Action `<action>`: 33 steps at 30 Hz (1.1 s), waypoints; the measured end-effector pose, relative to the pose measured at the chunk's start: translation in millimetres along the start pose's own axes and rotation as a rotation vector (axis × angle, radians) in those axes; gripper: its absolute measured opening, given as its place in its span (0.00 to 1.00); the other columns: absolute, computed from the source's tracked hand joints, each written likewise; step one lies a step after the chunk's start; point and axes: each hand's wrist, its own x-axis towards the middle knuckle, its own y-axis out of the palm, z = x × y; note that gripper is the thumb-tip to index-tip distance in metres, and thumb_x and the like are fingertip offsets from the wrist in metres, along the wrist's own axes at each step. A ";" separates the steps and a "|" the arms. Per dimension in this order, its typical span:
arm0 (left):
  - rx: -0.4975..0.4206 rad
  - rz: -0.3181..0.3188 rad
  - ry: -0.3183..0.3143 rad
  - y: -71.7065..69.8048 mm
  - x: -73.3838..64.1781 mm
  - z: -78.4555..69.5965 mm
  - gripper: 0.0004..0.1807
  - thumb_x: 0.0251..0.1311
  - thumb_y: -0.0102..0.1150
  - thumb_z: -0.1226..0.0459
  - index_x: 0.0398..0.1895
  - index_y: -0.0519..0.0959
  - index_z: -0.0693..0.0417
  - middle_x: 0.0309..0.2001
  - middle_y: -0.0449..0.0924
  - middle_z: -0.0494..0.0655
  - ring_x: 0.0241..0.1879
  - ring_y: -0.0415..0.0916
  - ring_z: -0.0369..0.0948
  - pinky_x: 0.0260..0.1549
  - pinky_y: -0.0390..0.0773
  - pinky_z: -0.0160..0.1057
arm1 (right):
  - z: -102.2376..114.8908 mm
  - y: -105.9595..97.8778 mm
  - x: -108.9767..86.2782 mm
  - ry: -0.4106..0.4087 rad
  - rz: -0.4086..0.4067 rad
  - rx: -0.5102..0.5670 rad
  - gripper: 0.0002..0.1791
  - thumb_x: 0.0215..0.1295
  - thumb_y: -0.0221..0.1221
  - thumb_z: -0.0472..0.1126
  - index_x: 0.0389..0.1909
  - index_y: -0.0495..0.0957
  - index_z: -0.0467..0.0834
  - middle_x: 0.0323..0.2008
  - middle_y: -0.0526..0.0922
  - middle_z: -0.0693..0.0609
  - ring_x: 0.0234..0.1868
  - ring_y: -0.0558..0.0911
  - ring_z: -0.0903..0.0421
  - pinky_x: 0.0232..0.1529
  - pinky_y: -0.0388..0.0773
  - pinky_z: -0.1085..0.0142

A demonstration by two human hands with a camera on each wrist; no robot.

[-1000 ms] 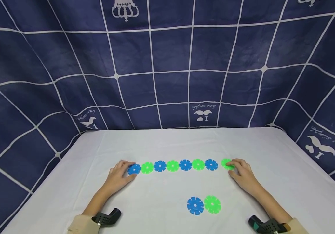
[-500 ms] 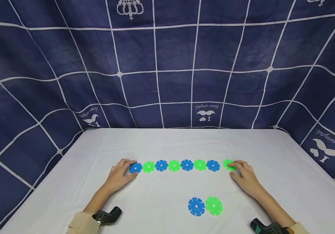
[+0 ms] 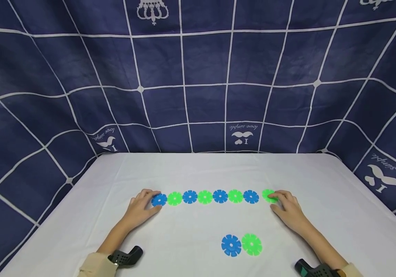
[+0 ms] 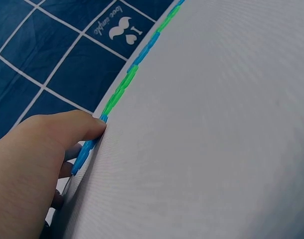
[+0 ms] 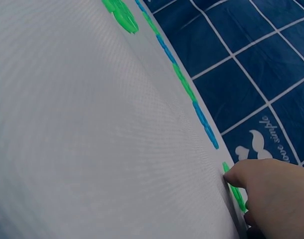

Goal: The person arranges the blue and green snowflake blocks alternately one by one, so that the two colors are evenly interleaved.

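Flat, notched flower-shaped discs, blue and green by turns, form a row across the white table. My left hand (image 3: 139, 207) holds the blue disc (image 3: 159, 199) at the row's left end between thumb and fingers; in the left wrist view the thumb (image 4: 94, 128) lies at this disc's edge. At the right end, a green disc (image 3: 267, 195) lies a small gap away from its blue neighbour (image 3: 251, 196). My right hand (image 3: 289, 211) has its index finger over that green disc and the thumb at its near edge. The right hand partly hides the disc.
Nearer to me lie another blue disc (image 3: 231, 245) and another green disc (image 3: 252, 244), side by side. Between the row's ends are several discs, such as a green one (image 3: 205, 197). A navy curtain (image 3: 201, 104) with white lines stands behind the table (image 3: 184, 169).
The head view shifts slightly. Both hands and all the discs keep their places on the table.
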 end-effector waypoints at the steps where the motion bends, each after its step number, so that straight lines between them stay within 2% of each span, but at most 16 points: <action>1: -0.002 -0.001 -0.002 0.3 -0.3 0.0 0.27 0.52 0.58 0.51 0.56 0.72 0.50 0.53 0.69 0.52 0.55 0.65 0.49 0.41 0.59 0.43 | 0.0 0.0 -0.3 0.001 0.002 -0.001 0.16 0.60 0.54 0.39 0.49 0.74 0.41 0.56 0.65 0.36 0.55 0.63 0.39 0.49 0.58 0.43; 12: -0.001 0.008 -0.020 3.7 -6.9 0.1 0.28 0.52 0.58 0.51 0.56 0.72 0.51 0.53 0.69 0.52 0.55 0.66 0.50 0.42 0.59 0.45 | -3.1 3.6 -3.0 0.006 0.021 -0.003 0.17 0.60 0.54 0.39 0.50 0.73 0.41 0.57 0.64 0.36 0.56 0.62 0.38 0.49 0.59 0.42; 24: -0.017 -0.014 0.021 2.3 -0.1 -0.9 0.27 0.52 0.58 0.52 0.56 0.72 0.51 0.52 0.69 0.51 0.54 0.66 0.49 0.40 0.58 0.42 | -1.3 -1.1 -1.0 0.002 0.006 -0.005 0.18 0.61 0.54 0.39 0.52 0.73 0.41 0.57 0.64 0.36 0.55 0.62 0.39 0.49 0.58 0.43; 33: -0.003 -0.008 0.007 0.6 -1.4 -0.7 0.28 0.52 0.58 0.51 0.56 0.72 0.51 0.52 0.69 0.52 0.54 0.66 0.49 0.40 0.58 0.42 | -1.0 1.4 -1.2 0.008 0.007 -0.007 0.18 0.61 0.54 0.39 0.52 0.72 0.41 0.58 0.64 0.36 0.56 0.62 0.39 0.50 0.58 0.43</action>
